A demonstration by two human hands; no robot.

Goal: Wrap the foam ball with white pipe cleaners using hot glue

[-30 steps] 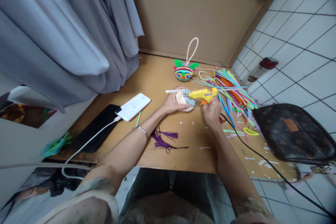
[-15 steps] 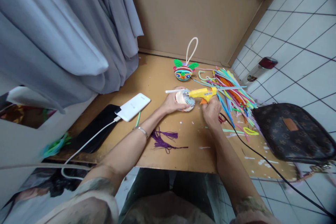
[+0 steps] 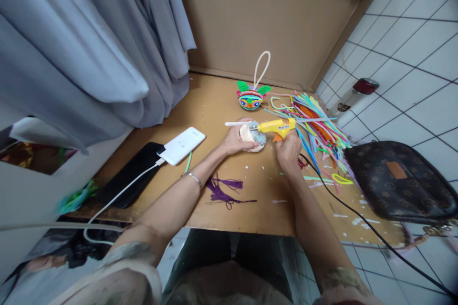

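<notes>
Near the middle of the table, my left hand [image 3: 232, 141] is wrapped round a small pale roundish piece [image 3: 256, 141] with light blue on its surface. A white stick [image 3: 233, 124] pokes out beyond the fingers. My right hand [image 3: 289, 148] grips a yellow glue gun [image 3: 274, 126] by its handle, with its nozzle at the pale piece. Behind them stands a colourful ornament [image 3: 249, 99] with green ears and a cream loop. Purple tassels [image 3: 225, 192] lie in front of my left hand.
Pipe cleaners [image 3: 317, 128] are heaped at the right, beside a brown patterned bag [image 3: 400, 181]. A black cord [image 3: 343, 205] runs off to the lower right. A white power bank [image 3: 182, 146] rests partly on a black item [image 3: 130, 178]. Grey cloth [image 3: 143, 47] hangs at the left.
</notes>
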